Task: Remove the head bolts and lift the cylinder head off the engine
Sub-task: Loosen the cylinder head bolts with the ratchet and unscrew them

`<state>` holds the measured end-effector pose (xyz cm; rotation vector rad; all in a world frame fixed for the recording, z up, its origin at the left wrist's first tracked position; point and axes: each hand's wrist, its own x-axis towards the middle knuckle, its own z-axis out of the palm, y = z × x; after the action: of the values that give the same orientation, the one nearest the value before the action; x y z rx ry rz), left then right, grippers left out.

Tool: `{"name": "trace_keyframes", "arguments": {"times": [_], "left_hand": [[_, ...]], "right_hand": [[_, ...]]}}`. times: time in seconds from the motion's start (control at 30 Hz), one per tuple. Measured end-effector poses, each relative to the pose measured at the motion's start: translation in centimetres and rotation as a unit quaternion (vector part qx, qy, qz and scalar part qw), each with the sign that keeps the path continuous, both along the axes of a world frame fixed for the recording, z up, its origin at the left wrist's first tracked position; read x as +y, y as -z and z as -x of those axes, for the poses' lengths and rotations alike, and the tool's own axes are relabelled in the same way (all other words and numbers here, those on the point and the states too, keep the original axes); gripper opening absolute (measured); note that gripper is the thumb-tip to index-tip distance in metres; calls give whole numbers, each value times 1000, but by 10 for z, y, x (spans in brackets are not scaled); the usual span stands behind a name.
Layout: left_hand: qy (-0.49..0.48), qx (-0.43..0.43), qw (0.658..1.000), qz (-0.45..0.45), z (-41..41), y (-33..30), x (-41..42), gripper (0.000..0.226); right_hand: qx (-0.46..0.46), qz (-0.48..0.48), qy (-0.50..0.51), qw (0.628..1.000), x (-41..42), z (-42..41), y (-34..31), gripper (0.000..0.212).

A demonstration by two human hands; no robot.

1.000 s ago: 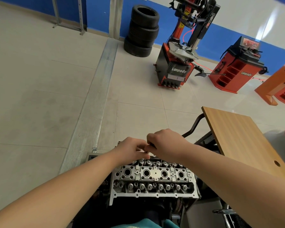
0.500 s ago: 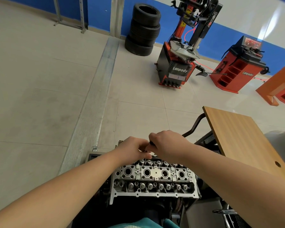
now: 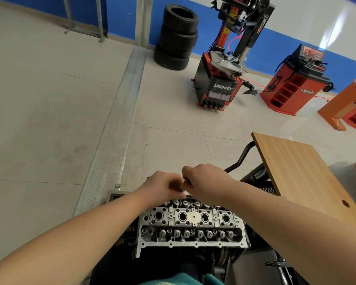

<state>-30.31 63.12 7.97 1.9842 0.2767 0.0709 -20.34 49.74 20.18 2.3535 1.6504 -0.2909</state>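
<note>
Head view: two hands, left hand (image 3: pixel 162 187) and right hand (image 3: pixel 206 182), over one cylinder head (image 3: pixel 191 225).

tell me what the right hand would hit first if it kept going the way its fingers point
Probably the left hand: the right hand points leftward at it, fingertips nearly touching above the cylinder head. Depth is unclear.

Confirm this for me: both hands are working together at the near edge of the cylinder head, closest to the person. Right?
Not quite. The head view shows the left hand and right hand together at the far edge of the cylinder head, away from the person.
</note>
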Motion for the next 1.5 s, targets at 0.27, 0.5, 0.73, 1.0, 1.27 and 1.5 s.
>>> {"name": "trace_keyframes", "arguments": {"times": [0.27, 0.5, 0.73, 1.0, 1.27, 1.5], "left_hand": [[47, 23, 998, 20, 6, -2, 4, 26], [11, -6, 1000, 14, 4, -1, -2, 14], [75, 20, 997, 21, 7, 1, -1, 20], [-42, -6, 999, -32, 0, 4, -2, 34], [70, 41, 997, 11, 4, 1, 1, 16], [49, 15, 996, -79, 5, -4, -4, 33]], "right_hand": [[53, -13, -124, 991, -7, -8, -4, 35], [-9, 10, 65, 998, 3, 0, -1, 48], [24, -14, -71, 997, -8, -2, -1, 24], [69, -39, 17, 997, -7, 1, -9, 43], [44, 4, -21, 999, -5, -1, 2, 7], [54, -21, -34, 998, -11, -3, -3, 23]]}}
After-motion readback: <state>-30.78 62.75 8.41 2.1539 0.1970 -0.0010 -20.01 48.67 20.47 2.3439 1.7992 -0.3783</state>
